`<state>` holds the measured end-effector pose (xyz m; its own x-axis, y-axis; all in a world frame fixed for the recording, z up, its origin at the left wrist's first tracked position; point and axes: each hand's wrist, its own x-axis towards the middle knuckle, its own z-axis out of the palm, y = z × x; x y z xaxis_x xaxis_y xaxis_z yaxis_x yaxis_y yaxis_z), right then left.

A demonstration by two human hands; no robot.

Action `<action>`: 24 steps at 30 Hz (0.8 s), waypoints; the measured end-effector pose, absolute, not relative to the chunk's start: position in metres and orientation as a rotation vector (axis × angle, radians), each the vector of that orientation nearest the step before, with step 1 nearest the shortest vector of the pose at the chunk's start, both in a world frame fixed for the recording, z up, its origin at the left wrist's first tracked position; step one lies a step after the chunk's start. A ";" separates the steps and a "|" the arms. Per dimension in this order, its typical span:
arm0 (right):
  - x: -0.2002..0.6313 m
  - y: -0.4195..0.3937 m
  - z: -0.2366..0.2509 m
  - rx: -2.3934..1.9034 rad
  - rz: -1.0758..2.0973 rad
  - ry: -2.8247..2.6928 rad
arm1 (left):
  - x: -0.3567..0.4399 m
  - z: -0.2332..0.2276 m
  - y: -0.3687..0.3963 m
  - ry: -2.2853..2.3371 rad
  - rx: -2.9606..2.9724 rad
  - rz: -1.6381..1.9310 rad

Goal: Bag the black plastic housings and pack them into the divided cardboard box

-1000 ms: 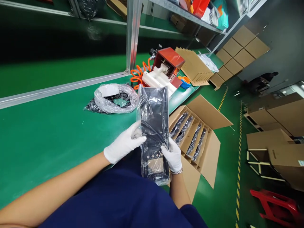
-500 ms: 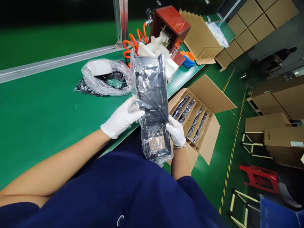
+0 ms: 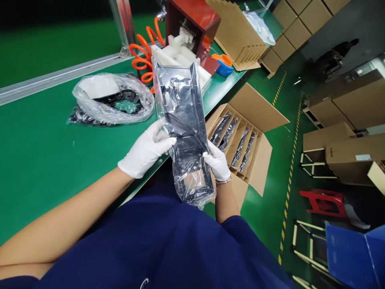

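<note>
A long black plastic panel [image 3: 180, 108] in a clear plastic bag is held up in front of my body. My left hand [image 3: 147, 149], in a white glove, grips its left edge with the thumb on the front face. On the opposite edge my right hand [image 3: 217, 161], also gloved, pinches the panel, its other fingers hidden behind. Beyond the panel's top end stands a red machine [image 3: 192, 24] with a white fixture [image 3: 173, 52]. To the right, an open cardboard box [image 3: 259, 160] with dividers holds several bagged black parts [image 3: 240, 148].
On the green bench [image 3: 39, 160] lies a clear bag of small black parts [image 3: 112, 102]. A coiled orange air hose [image 3: 141, 56], a blue and orange tape dispenser [image 3: 224, 66] and cardboard dividers [image 3: 240, 36] are at the back. A red stool [image 3: 325, 202] stands on the floor at right.
The view has shifted, so the bench, machine and boxes sit farther left in the picture. Both hands keep the same grip on the bagged panel.
</note>
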<state>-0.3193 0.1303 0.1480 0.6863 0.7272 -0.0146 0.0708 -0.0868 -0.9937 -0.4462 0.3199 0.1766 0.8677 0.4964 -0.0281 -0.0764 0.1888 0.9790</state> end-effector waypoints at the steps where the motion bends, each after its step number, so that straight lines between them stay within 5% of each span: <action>1: -0.320 0.127 0.147 -1.603 0.588 -0.653 | -0.443 0.178 0.316 0.354 1.323 0.359; 7: -0.286 0.070 0.132 -1.686 0.223 -0.460 | -0.443 0.150 0.300 0.355 1.609 0.066; 11: -0.222 0.018 0.114 -2.134 0.005 -0.194 | -0.458 0.103 0.304 0.275 1.978 -0.117; 15: -0.166 -0.005 0.095 -2.607 0.164 -0.012 | -0.467 0.071 0.305 0.032 2.305 -0.024; 24: -0.113 0.025 0.067 -2.811 0.355 -0.023 | -0.468 0.061 0.303 -0.170 2.515 0.274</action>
<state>-0.1134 0.0250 0.0672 0.9692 0.0534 -0.2405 -0.0226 -0.9528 -0.3027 -0.4678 0.3035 0.0606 0.9706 -0.0596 0.2332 -0.1824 -0.8140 0.5515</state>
